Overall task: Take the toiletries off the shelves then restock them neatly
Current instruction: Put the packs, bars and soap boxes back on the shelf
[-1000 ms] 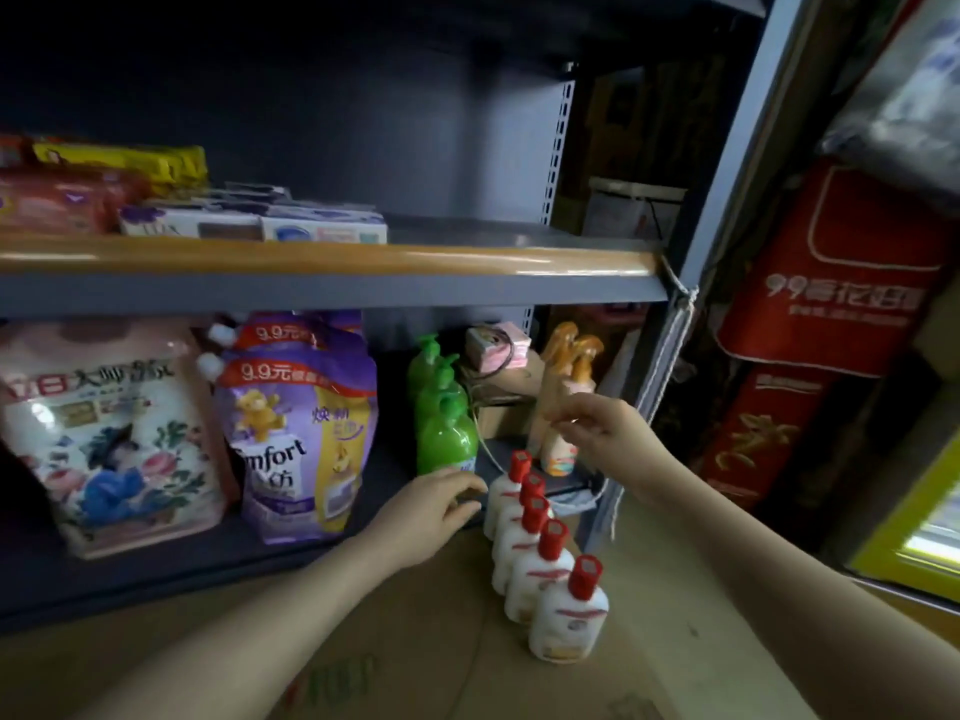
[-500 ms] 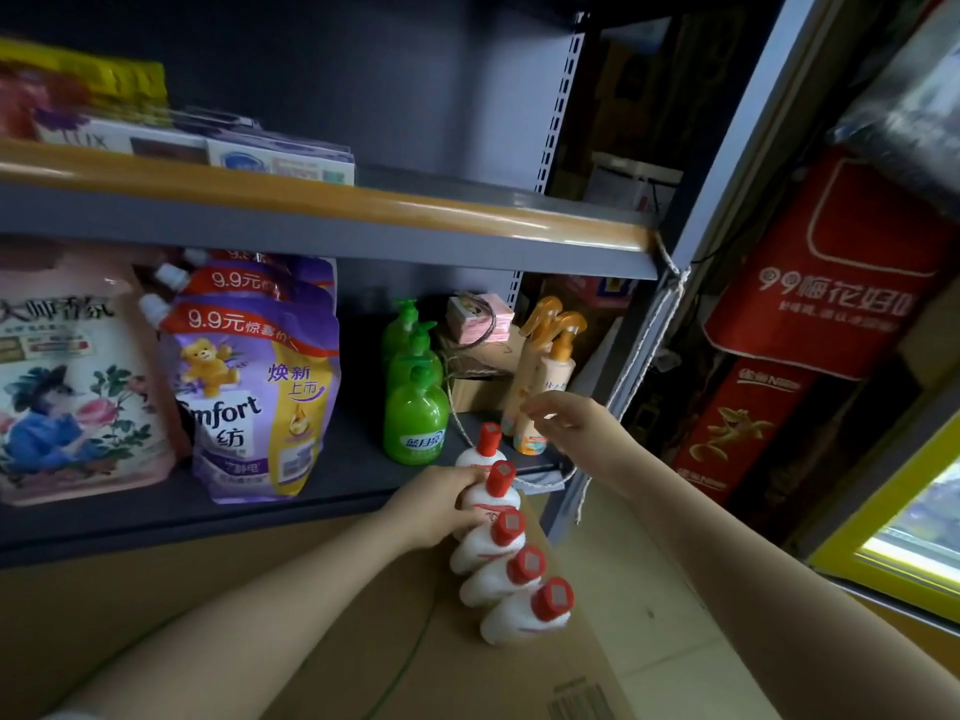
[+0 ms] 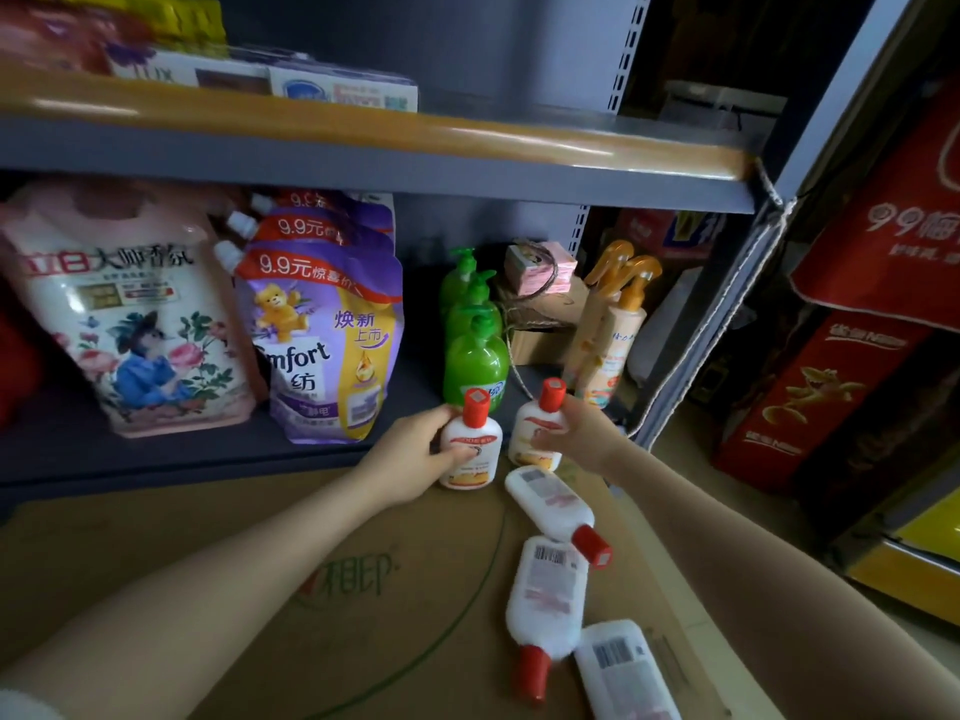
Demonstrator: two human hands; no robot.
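Head view: both hands are at the lip of the lower shelf (image 3: 156,459), centre of the frame. The left hand (image 3: 415,459) wraps its fingers and thumb round a white lotion bottle with a red cap (image 3: 470,444), held upright. Just to the right, the right hand (image 3: 576,433) curls round a second red-capped lotion bottle (image 3: 535,426), also upright, the two bottles side by side and close together.

Below them, lower centre-right, three more lotion bottles lie flat on the brown cardboard (image 3: 311,563): one (image 3: 550,504) with its cap pointing lower right, one (image 3: 548,595) with its cap pointing down, and a third (image 3: 623,667) cut off by the bottom edge.

On the lower shelf behind the hands stand green pump bottles (image 3: 475,361) in a row, and orange-topped spray bottles (image 3: 613,324) to their right. Centre left sit purple Comfort pouches (image 3: 322,335), and a floral detergent bag (image 3: 124,314) at the left. Upper left, the upper shelf (image 3: 415,158) carries boxed soap (image 3: 343,90).
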